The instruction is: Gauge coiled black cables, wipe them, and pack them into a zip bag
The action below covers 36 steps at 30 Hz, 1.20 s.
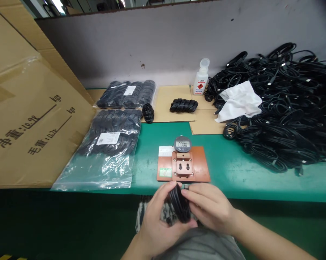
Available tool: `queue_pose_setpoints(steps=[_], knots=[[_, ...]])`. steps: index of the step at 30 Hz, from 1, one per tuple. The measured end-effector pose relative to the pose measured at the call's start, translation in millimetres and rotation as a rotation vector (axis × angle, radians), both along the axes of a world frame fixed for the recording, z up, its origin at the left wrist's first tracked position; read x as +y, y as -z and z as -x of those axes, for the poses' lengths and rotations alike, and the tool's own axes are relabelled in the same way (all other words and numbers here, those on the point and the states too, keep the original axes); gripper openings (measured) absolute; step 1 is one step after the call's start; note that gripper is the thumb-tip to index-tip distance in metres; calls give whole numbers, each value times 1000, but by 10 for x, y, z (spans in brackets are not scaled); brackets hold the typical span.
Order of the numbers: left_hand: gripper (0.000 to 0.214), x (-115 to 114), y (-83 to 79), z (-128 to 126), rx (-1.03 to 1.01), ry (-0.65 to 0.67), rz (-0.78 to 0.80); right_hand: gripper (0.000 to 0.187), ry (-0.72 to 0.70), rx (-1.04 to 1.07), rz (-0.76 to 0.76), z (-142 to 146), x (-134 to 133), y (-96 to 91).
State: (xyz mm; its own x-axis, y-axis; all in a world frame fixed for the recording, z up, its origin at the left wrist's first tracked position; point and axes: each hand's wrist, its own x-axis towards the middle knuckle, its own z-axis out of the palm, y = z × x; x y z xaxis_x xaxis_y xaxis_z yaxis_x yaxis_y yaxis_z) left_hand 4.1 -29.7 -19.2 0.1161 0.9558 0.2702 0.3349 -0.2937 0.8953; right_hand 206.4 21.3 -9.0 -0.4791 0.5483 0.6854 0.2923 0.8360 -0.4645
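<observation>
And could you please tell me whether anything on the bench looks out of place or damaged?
Only the crumpled, white, cloth-like sheet looks slightly out of place: it lies loosely over the left part of the large, jumbled heap of black cables, hiding some of them. I see no obvious spill or damage.

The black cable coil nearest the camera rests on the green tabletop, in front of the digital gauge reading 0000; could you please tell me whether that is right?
Not quite: the head view shows the cable coil held up in the left hand, with the right hand against it, not resting on the green tabletop.
</observation>
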Motion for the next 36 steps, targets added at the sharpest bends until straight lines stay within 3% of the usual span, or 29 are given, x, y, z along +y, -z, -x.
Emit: queue_pose_setpoints(steps=[7,19,25,36], knots=[[77,99,-31,-30,80,-70,-66,32,83,-57,-151,-1,138,151],[76,154,0,-31,167,-129,-52,35,144,-54,-144,29,149,231],[77,157,0,-15,144,-124,-27,43,148,-57,-124,38,154,216],[79,134,57,-38,-10,-108,82,33,157,-52,-126,51,157,194]])
